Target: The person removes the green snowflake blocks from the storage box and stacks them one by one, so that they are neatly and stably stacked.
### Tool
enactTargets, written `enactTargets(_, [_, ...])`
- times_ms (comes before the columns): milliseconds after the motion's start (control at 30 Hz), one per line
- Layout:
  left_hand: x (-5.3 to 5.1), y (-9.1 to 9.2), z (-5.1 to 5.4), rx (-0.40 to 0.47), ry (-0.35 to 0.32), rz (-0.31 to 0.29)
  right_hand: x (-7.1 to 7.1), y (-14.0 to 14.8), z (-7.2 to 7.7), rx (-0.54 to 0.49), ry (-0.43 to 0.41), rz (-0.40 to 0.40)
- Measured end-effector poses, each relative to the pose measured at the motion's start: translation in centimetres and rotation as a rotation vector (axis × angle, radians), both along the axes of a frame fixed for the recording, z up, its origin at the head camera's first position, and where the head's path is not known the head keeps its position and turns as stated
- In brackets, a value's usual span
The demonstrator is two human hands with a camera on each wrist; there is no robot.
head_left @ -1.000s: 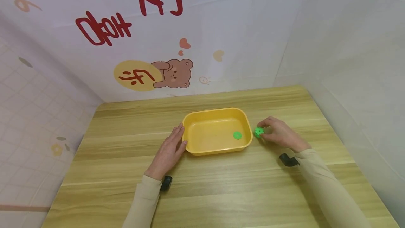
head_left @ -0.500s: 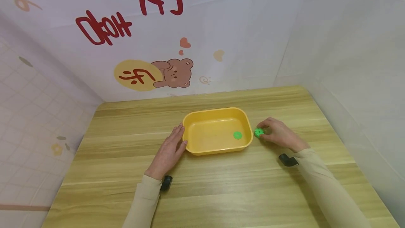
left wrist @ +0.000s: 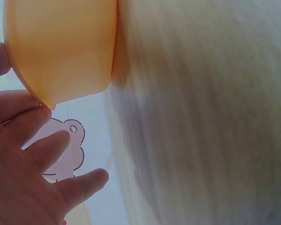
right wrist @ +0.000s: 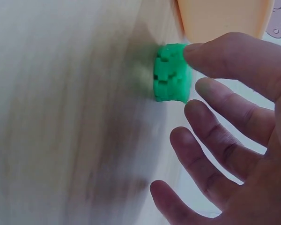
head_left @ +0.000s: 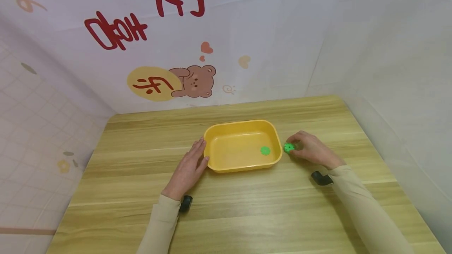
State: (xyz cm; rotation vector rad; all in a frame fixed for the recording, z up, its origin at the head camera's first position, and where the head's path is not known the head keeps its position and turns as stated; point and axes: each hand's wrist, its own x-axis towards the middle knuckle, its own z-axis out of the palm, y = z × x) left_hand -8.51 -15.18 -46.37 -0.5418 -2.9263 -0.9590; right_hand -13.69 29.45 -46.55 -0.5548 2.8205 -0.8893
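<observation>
A yellow tray (head_left: pixel 233 150) with rounded corners stands near the middle of the table, one flat green notched disc (head_left: pixel 265 150) lying inside it toward the right. Against the tray's left wall rests my left hand (head_left: pixel 187 169). Its fingers look fairly straight and spread in the left wrist view, the thumb and forefinger touching the rim. Just right of the tray, a short stack of green notched discs (right wrist: pixel 172 72) stands on the table. My right hand (head_left: pixel 313 150) has thumb and forefinger at either side of the stack, pinching it, while the other fingers are apart from it.
The wood-grain table (head_left: pixel 233 214) reaches a white printed curtain (head_left: pixel 275 50) at the back, with more sheeting on both sides. A black wrist-worn device (head_left: pixel 185 204) sits on the left wrist and another black device (head_left: pixel 322 178) on the right.
Hardly anything differs. Both hands keep their places, and the tray and stack stay put; the right wrist has shifted very slightly.
</observation>
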Motion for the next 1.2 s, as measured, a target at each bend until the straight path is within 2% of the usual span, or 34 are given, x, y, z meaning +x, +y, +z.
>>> enactTargets(200, [0.0, 0.0, 0.0, 0.001, 0.002, 0.0, 0.5, -0.4, 0.9, -0.045, 0.039, -0.018])
enactTargets(433, [0.0, -0.1, 0.0, -0.003, 0.003, -0.001, 1.6, -2.9, 2.9, -0.106, 0.181, -0.001])
enactTargets(667, [0.2, -0.1, 0.1, -0.003, -0.003, 0.001, 2.2, -6.3, 4.1, -0.155, 0.29, 0.115])
enactTargets(800, [0.2, -0.1, 0.1, 0.004, 0.001, 0.002, 2.2, -7.9, 4.3, -0.113, 0.266, 0.167])
enactTargets(967, [0.1, 0.0, 0.0, 0.0, 0.013, -0.005, 1.9, -9.4, 4.3, -0.006, 0.221, 0.195])
enactTargets(1200, [-0.1, 0.1, -0.1, -0.007, 0.014, -0.013, 1.2, -10.9, 3.7, 0.127, 0.273, 0.236])
